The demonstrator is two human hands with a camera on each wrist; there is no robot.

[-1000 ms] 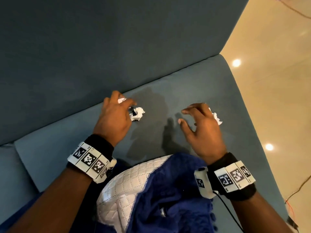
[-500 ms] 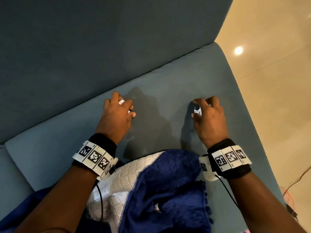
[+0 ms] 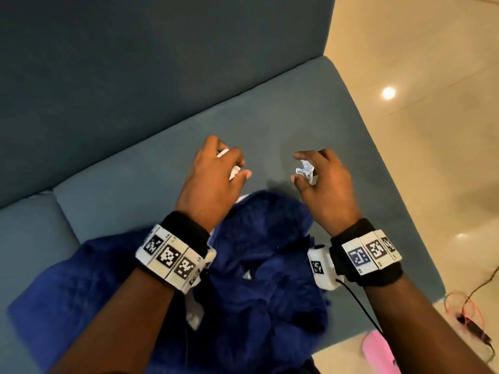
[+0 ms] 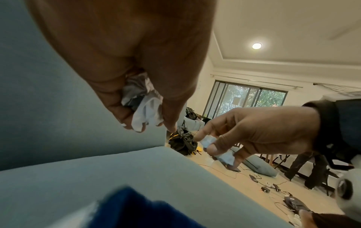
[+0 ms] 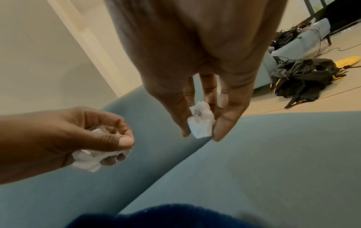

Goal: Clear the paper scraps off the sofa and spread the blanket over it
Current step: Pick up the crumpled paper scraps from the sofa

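Note:
My left hand (image 3: 216,174) is curled round crumpled white paper scraps (image 4: 145,111), raised above the blue-grey sofa seat (image 3: 135,184). In the right wrist view the same left hand (image 5: 82,138) shows paper (image 5: 89,158) bulging out under its thumb. My right hand (image 3: 321,179) pinches a small crumpled paper scrap (image 3: 306,171) between thumb and fingertips, also lifted off the seat; up close the scrap (image 5: 201,123) sits at the fingertips. A dark blue fleece blanket (image 3: 256,265) with a white quilted lining lies bunched on the seat's front, below both wrists.
The sofa backrest (image 3: 135,76) rises behind the hands. Beige tiled floor (image 3: 432,130) lies to the right, with red and black cables (image 3: 467,311) and a pink object (image 3: 378,352) near the sofa's front corner. A black bag (image 5: 304,77) lies on the floor beyond.
Both hands closed on the scraps on the seat and have lifted them up. The seat where the scraps lay is now bare. The camera view has shifted back.

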